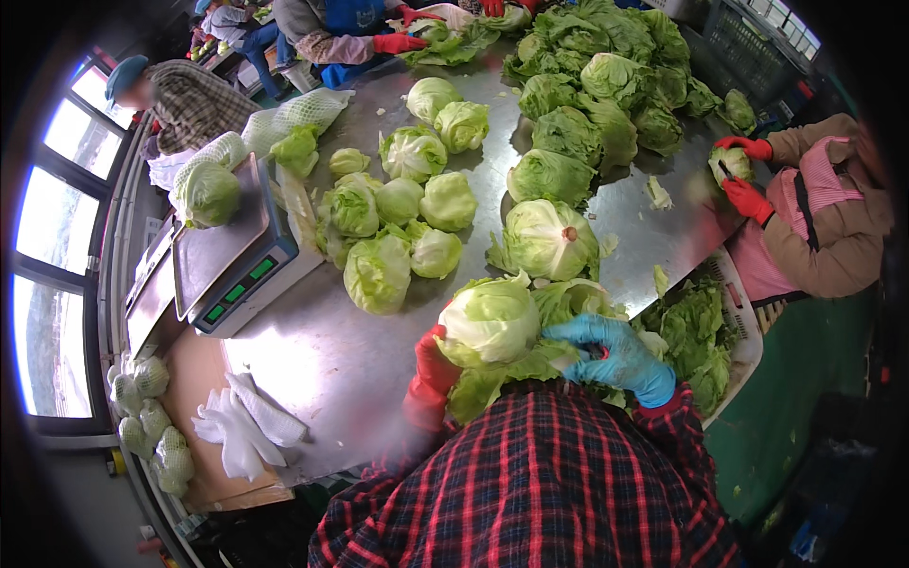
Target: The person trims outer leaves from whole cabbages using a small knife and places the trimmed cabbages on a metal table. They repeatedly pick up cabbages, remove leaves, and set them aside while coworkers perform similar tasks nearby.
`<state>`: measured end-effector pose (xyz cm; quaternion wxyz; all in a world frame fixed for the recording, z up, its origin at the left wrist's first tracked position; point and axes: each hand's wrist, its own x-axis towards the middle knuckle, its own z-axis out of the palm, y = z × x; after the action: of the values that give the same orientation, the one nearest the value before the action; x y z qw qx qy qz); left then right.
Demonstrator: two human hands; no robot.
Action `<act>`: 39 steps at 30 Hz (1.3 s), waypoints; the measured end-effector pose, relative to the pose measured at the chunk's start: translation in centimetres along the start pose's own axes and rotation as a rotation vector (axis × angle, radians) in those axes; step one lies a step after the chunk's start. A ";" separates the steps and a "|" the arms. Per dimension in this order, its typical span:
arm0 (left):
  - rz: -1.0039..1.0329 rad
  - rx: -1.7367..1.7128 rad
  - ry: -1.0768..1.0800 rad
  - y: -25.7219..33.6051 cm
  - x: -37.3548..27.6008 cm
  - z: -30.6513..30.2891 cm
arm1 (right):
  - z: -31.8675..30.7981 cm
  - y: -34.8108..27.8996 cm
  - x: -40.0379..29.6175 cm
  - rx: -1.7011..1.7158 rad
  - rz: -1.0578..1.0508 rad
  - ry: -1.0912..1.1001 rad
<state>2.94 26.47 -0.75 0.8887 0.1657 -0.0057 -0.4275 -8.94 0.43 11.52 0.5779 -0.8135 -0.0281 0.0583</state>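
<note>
My left hand (433,373), in a red rubber glove, cups a pale green head of iceberg lettuce (493,319) from the left and below. On its other side, my right hand (625,361) wears a blue glove, with fingertips beside the lettuce. A small dark-and-red tool (595,351) is held in the right palm; most of it is hidden, so its kind is unclear. Loose outer leaves (472,394) hang below the held head. Just beyond lies another lettuce (550,240), its brown-cut stem facing me.
Trimmed lettuces (376,273) cover the middle of the metal table (334,355); leafy ones (596,42) pile up behind. A digital scale (248,277) stands left, near white foam net sleeves (241,426). A crate (742,319) of leaves is at right. Co-workers' gloved hands (746,199) work around the table.
</note>
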 end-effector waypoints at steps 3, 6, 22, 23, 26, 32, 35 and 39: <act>0.134 0.278 0.079 0.0 0.5 3.0 | 1.9 -3.1 2.0 -0.147 -0.166 0.145; 0.150 0.280 0.059 -0.3 0.8 5.1 | 3.2 -1.5 3.1 -0.319 -0.336 0.246; 0.225 0.800 0.240 0.4 1.2 4.8 | 3.4 1.0 4.1 -0.228 -0.191 0.190; 0.240 0.840 0.249 0.4 1.2 4.5 | 3.5 0.9 4.1 -0.252 -0.184 0.196; 0.231 0.855 0.297 0.1 1.3 3.9 | 3.7 1.7 4.0 -0.305 -0.203 0.207; 0.136 0.610 0.476 0.2 1.5 3.8 | 4.6 0.4 4.1 -0.252 -0.265 0.252; 0.249 0.807 0.470 -0.4 2.0 4.9 | 6.1 -0.6 4.6 -0.359 -0.331 0.279; 0.319 0.671 0.471 -1.1 2.4 4.4 | 6.9 2.7 4.5 -0.502 -0.394 0.317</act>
<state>2.99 22.74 2.79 0.8176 0.5350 0.0331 -0.2101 -5.41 6.47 6.48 0.3573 -0.9081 -0.1081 -0.1899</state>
